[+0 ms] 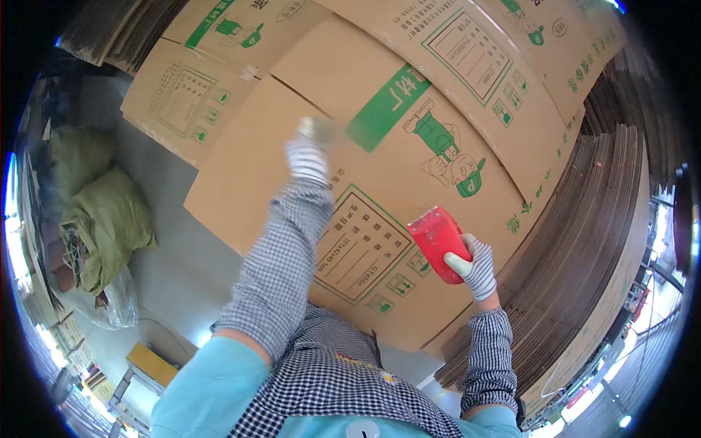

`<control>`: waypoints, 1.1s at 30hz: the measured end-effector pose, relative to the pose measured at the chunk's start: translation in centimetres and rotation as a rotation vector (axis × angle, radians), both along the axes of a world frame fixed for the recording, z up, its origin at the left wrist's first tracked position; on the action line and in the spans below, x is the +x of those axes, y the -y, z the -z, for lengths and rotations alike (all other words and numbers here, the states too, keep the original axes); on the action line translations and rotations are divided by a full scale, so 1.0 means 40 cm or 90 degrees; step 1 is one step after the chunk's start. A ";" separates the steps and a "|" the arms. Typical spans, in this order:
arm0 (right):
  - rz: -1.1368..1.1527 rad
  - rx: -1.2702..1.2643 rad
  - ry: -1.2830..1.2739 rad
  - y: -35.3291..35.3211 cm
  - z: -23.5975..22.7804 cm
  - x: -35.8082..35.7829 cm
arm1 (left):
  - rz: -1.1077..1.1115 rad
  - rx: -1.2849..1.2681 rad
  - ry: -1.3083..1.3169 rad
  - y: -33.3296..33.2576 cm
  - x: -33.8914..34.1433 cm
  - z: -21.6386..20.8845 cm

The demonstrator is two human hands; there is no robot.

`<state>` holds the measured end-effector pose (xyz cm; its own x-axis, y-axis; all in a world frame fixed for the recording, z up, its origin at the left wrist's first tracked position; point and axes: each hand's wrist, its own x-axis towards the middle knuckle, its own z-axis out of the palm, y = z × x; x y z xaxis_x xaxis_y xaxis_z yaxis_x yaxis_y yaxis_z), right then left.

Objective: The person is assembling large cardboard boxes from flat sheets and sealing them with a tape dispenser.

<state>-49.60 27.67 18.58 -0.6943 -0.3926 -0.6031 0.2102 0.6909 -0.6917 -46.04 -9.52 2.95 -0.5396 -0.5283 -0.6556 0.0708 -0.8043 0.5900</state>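
Observation:
My right hand (478,269), in a striped glove with pale fingertips, is closed around a red, blocky hand-held object (439,244) with a worn, straight far edge. Its exact kind I cannot make out. The object is over a brown flattened cardboard box (255,157) printed with green and black marks. My left hand (309,152), gloved alike, reaches out over the middle of the same cardboard. Motion smears its fingers, so whether they hold anything is hidden.
More flattened boxes (157,98) lie beneath and beyond, overlapping. A tall stack of cardboard sheets (584,241) stands at the right, another (120,33) at the far left. Green woven sacks (109,223) sit on the grey floor at the left, near a yellow-topped stand (152,363).

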 end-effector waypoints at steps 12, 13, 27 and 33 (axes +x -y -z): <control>-0.073 -0.127 -0.212 0.025 -0.017 -0.013 | 0.624 0.001 -0.394 -0.253 0.060 -0.174; -0.085 -0.113 -0.208 0.028 -0.022 -0.018 | 0.613 -0.013 -0.465 -0.266 0.051 -0.200; -0.100 0.123 0.015 0.008 0.135 -0.183 | 0.195 -1.002 0.363 0.053 -0.063 0.088; -0.215 0.340 -0.034 -0.080 0.236 -0.227 | 0.127 -0.994 0.700 0.043 -0.123 0.050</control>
<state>-58.70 30.86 9.12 -0.6194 -0.2496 -0.7444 -0.1042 0.9659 -0.2372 -50.95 -11.23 0.95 -0.3986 -0.8892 0.2248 -0.7928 0.4572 0.4030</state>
